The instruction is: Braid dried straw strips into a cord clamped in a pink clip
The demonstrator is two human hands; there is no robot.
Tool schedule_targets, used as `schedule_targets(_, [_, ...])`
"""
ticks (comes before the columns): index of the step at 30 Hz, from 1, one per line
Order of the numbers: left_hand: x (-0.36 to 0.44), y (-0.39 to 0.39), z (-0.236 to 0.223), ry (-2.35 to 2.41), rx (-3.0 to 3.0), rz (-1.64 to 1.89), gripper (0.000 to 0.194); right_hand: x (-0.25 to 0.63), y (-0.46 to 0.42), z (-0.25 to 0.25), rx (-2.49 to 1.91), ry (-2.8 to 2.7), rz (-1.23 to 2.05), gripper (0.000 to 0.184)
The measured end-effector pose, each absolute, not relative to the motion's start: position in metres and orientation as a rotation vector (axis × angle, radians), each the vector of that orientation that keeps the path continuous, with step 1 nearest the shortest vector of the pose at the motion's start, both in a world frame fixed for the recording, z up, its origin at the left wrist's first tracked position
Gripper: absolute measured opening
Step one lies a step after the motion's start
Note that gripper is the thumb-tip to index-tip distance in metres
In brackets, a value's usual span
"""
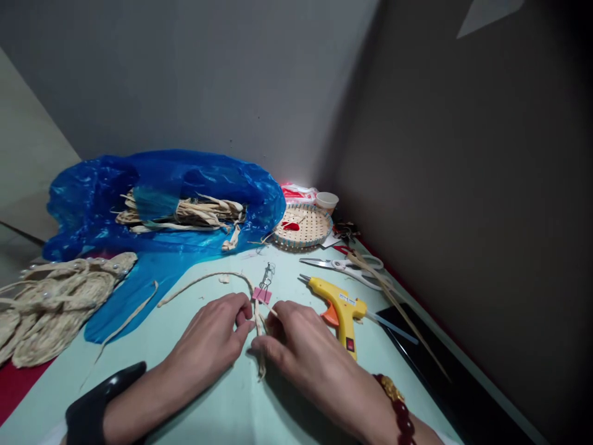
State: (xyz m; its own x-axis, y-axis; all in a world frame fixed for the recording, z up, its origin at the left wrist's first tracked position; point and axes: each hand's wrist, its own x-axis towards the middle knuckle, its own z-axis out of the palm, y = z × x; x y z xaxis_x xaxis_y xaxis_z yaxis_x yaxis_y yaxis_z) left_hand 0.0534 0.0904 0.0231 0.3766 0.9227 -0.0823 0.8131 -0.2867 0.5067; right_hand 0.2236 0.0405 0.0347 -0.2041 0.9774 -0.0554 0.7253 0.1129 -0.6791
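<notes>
Both my hands rest on the pale green table [222, 408], fingers pinched on thin straw strands [258, 324] between them. My left hand [215, 337] grips the strands from the left, my right hand [296, 343] from the right. A pink binder clip [262, 293] is clamped on the straw just beyond my fingertips. From the clip a long straw cord [204, 281] curves away to the left. A black band sits on my left wrist and a red bead bracelet on my right.
A yellow glue gun [341, 312] lies right of my right hand, white scissors [352, 267] and a thin stick [398, 306] beyond it. A blue plastic bag [167, 247] holds straw bundles. Woven straw sandals [55, 303] lie far left, a small woven tray [303, 227] and white cup [327, 201] behind.
</notes>
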Motion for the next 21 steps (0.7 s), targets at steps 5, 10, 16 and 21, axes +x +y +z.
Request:
schedule_targets(5, [0.053, 0.086, 0.021, 1.519, 2.201, 0.318, 0.013, 0.218, 0.04, 0.029, -1.717, -2.107, 0.693, 0.013])
schedule_targets(10, [0.052, 0.087, 0.022, 1.368, 1.788, 0.445, 0.015, 0.222, 0.042, 0.026, -1.735, -2.039, 0.675, 0.015])
schedule_targets(16, [0.051, 0.089, 0.025, 1.203, 1.015, 0.452, 0.032, 0.226, 0.045, 0.023, -1.753, -2.015, 0.719, 0.017])
schedule_targets(21, [0.054, 0.086, 0.025, 1.201, 0.969, 0.535, 0.026, 0.23, 0.048, 0.023, -1.747, -2.041, 0.807, 0.012])
